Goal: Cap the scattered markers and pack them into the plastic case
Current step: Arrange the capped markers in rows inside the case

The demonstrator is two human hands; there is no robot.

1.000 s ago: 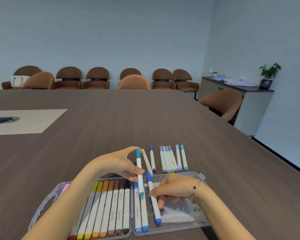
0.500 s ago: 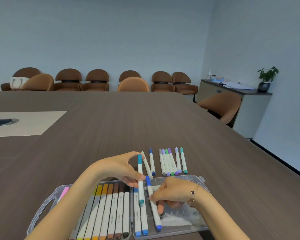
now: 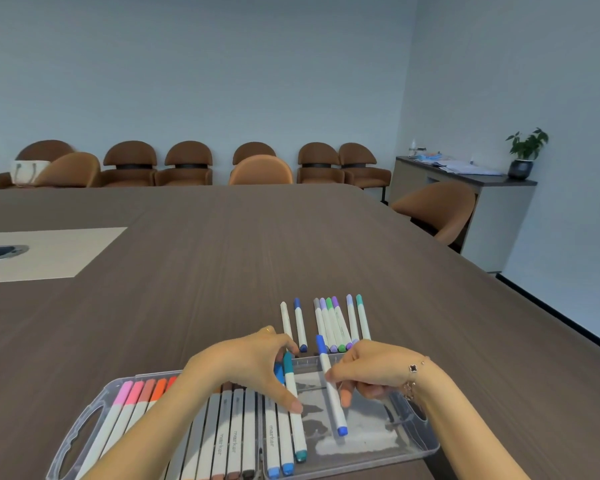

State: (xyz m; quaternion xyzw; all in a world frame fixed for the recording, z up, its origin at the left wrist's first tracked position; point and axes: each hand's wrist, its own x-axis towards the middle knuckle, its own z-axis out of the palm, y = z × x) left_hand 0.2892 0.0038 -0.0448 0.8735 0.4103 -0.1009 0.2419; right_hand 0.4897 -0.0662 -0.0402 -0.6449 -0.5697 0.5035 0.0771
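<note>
While your left hand (image 3: 257,368) lays the teal-capped marker (image 3: 294,403) down into the right half of the plastic case (image 3: 426,441), thumb and fingers curled round its barrel, your right hand (image 3: 371,372) pinches the blue-capped marker (image 3: 330,382) at mid-barrel and holds it slanted over that same half, its near end low over the case floor.

Count what lies about your hands. Beyond your fingertips, on the table (image 3: 222,271), eight loose markers rest in a row: a white-ended one (image 3: 286,322) and a dark-blue one (image 3: 300,323) just past your left hand, then a tight cluster of four (image 3: 330,323) with grey, lilac, green and purple caps, then a lavender one (image 3: 352,317) and a mint one (image 3: 363,317) past your right hand. All eight appear capped. Under your left wrist and forearm the left half of the case holds a packed row (image 3: 222,427) running from pink through orange to brown; your arm hides part of it, so I cannot give you a sure count. Just left of the teal marker, two light-blue-capped markers (image 3: 279,441) lie side by side in the right half. That makes two markers in your hands.

Compared with a second ago, the teal marker has come down from a raised, near-upright hold to lie almost flat beside the two light-blue ones, touching or nearly touching the nearer. The blue marker has lifted at its far end and shifted a little to the right. The eight on the table have not moved.
</note>
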